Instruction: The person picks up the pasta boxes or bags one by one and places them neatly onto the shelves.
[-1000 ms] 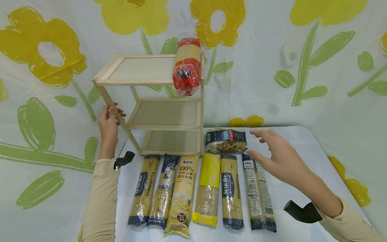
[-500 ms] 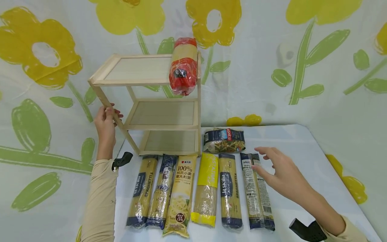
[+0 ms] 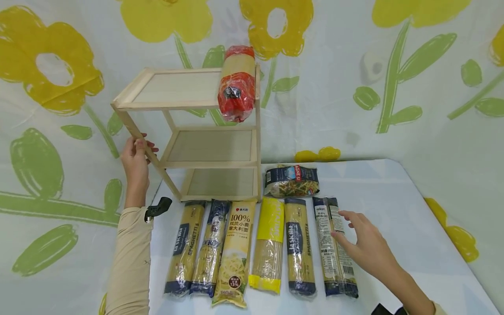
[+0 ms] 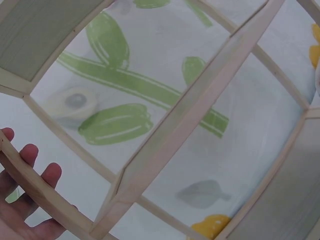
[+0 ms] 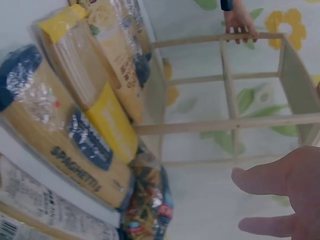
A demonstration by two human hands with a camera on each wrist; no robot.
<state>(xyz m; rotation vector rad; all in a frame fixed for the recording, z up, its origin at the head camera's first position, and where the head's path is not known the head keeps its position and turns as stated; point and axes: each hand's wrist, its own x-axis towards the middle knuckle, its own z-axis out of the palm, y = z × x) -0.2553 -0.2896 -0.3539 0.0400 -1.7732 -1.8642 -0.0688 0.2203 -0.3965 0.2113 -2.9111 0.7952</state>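
My left hand grips the left front post of a wooden three-tier shelf; in the left wrist view its fingers wrap round the wood. My right hand holds nothing, its thumb and fingers apart, over the right edge of a spaghetti pack lying label-side up. Whether it touches that pack I cannot tell. A red-and-clear pasta pack lies on the shelf's top tier at the right end. Beside the shelf's foot rests an AGNESI pasta bag.
In a row before the shelf lie several more packs: a la sicilia spaghetti, a blue-ended pack, a cream noodle pack, a yellow pack and another la sicilia. Flowered cloth hangs behind the white table.
My right hand has moved down from beside the AGNESI bag to the rightmost spaghetti pack. The left hand keeps its grip on the shelf post. The view has shifted slightly.
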